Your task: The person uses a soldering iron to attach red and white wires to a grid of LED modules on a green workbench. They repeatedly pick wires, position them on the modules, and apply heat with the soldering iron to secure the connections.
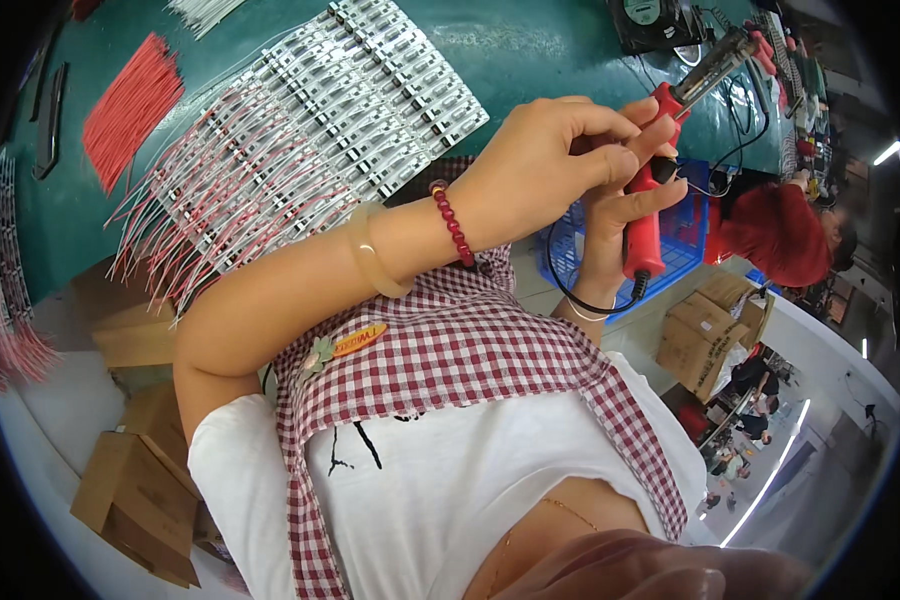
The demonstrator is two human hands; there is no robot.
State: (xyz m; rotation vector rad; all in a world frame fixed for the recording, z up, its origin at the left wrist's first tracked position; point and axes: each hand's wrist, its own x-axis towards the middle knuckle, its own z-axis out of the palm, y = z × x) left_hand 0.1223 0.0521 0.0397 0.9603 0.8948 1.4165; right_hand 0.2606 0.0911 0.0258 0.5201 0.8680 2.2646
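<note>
My right hand (604, 218) is wrapped round the red handle of a soldering iron (644, 244), its metal end pointing up to the right and its black cord curving off the lower end. Reaching across my body, my left hand (530, 165) is beside the right one, with thumb and fingertips drawn together close to the iron. Whatever lies between those fingertips is hidden. Left of the hands, a panel of white circuit boards (385, 85) in rows lies on the green table (540, 55). Red and white wires (260, 205) fan out from its lower left side.
A bundle of red wires (135, 110) lies on the table's left. At the upper right stands a black device (655, 25) among cables. A blue crate (685, 240) is beyond my right hand. Cardboard boxes (705, 335) stand on the floor; a person in red (775, 230) is at the right.
</note>
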